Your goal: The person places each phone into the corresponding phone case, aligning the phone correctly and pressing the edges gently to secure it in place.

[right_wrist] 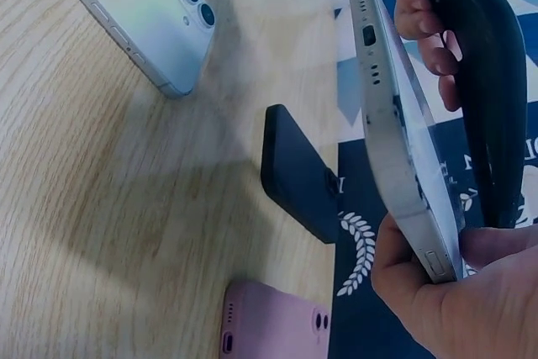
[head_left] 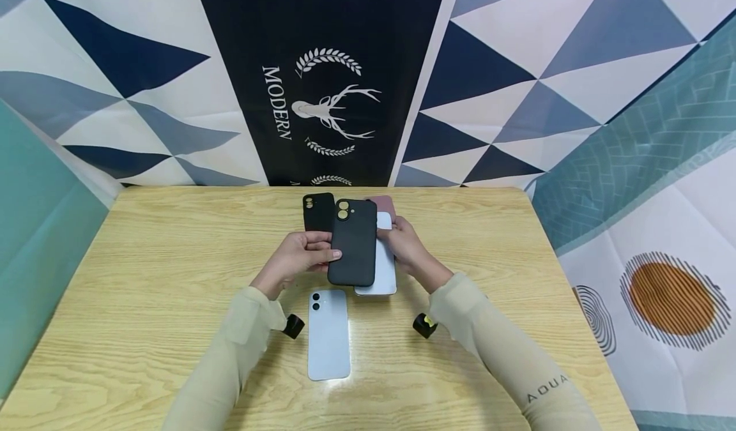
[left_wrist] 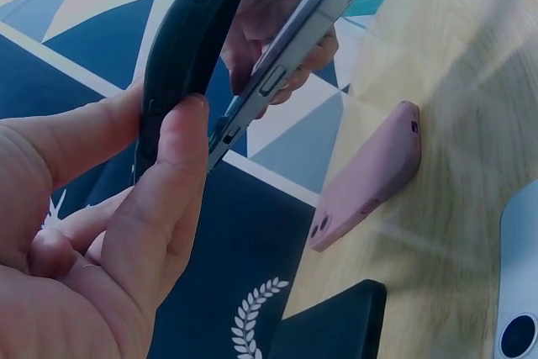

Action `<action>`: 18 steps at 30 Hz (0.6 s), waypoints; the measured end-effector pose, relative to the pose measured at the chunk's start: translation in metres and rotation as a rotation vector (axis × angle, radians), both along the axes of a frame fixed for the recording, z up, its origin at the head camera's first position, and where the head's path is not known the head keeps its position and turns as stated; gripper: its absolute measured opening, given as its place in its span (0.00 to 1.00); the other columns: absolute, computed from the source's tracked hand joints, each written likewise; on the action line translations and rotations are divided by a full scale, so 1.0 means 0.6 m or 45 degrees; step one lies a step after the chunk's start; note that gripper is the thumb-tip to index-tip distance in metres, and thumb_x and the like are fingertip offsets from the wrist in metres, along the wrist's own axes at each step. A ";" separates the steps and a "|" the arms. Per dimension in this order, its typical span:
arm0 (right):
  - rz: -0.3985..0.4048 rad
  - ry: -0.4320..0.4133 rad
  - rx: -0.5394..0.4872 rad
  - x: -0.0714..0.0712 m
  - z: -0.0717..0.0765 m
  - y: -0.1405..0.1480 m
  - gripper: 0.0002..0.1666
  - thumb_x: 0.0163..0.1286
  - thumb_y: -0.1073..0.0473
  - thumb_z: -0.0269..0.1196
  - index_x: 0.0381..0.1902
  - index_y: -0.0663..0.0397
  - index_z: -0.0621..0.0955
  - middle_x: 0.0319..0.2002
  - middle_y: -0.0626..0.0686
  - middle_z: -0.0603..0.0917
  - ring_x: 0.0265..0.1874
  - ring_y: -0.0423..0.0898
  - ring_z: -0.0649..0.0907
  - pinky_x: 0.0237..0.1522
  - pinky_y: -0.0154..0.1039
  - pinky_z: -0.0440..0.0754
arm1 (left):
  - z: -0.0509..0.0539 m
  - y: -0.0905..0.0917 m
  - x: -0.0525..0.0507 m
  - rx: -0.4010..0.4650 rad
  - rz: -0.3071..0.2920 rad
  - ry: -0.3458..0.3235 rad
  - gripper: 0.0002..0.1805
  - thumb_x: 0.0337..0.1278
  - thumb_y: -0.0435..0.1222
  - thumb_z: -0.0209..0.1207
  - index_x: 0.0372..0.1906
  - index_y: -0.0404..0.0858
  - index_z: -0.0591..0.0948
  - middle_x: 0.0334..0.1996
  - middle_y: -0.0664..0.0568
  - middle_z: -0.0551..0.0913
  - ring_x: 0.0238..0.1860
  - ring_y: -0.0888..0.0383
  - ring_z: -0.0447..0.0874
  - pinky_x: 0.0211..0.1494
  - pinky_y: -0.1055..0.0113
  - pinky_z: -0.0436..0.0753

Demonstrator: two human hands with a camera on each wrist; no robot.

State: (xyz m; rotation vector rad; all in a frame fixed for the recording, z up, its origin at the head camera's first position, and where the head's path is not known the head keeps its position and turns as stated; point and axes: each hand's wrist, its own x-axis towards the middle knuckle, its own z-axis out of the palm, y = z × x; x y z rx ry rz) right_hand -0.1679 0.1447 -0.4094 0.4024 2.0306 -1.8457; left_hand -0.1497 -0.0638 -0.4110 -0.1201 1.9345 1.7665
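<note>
My left hand pinches a black phone case by its left edge, thumb on the back and fingers behind. The case is raised above the table, and its camera opening is at the top. A white smartphone is in my right hand, gripped by its edge. In the head view the case partly covers this phone. Both wrist views show the phone tilted alongside the case, with a gap between them. Another white smartphone lies on the table nearer the body, its two camera lenses facing up.
A second black phone case lies near the table's back edge, partly behind the held case. Beside it on the table is a pink phone case, mostly covered in the head view. A patterned cloth hangs behind the wooden table.
</note>
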 end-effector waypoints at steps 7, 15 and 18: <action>0.027 0.008 -0.057 0.001 0.004 0.000 0.25 0.74 0.64 0.41 0.65 0.67 0.57 0.54 0.60 0.69 0.45 0.47 0.74 0.46 0.36 0.75 | -0.010 0.002 0.001 -0.026 -0.018 -0.011 0.27 0.51 0.31 0.65 0.59 0.32 0.74 0.38 0.49 0.83 0.30 0.63 0.83 0.37 0.69 0.86; 0.006 -0.017 -0.149 0.002 0.009 0.001 0.24 0.75 0.61 0.35 0.65 0.66 0.56 0.56 0.60 0.69 0.49 0.48 0.74 0.48 0.37 0.74 | -0.016 0.006 0.002 -0.096 -0.033 -0.003 0.27 0.50 0.32 0.66 0.58 0.33 0.74 0.41 0.45 0.83 0.30 0.63 0.83 0.40 0.65 0.86; -0.009 -0.016 -0.185 0.002 0.010 -0.001 0.24 0.75 0.61 0.34 0.65 0.66 0.55 0.58 0.62 0.67 0.51 0.49 0.72 0.51 0.39 0.73 | -0.016 0.009 0.002 -0.096 -0.028 -0.007 0.28 0.49 0.32 0.67 0.58 0.33 0.74 0.41 0.44 0.84 0.30 0.62 0.83 0.44 0.61 0.86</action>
